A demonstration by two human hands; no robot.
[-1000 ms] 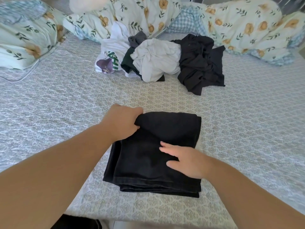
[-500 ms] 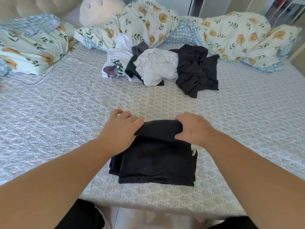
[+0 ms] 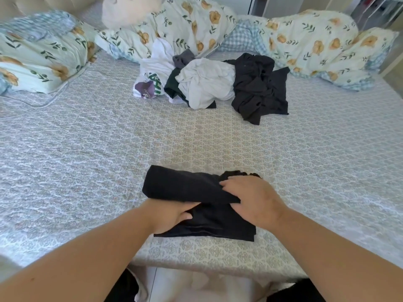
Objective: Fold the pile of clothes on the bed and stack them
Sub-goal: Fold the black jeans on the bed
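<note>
Head view: black garment (image 3: 185, 186), part-folded, near the bed's (image 3: 65, 160) front edge. Our left hand (image 3: 172, 216) grips its lower layer; our right hand (image 3: 255, 199) presses flat, fingers relaxed. Risk: the rolled top flap springs open if pressure lifts. Unfolded pile (image 3: 209, 83) waits toward the far edge.

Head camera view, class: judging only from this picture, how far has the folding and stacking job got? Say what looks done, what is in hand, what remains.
Done: nothing is finished or stacked yet. In hand: one black garment near the bed's front edge, partly folded, with the left hand tucked under a fold and the right hand pressing on top. Left: the unfolded pile of white, grey, green and black clothes further back.
</note>
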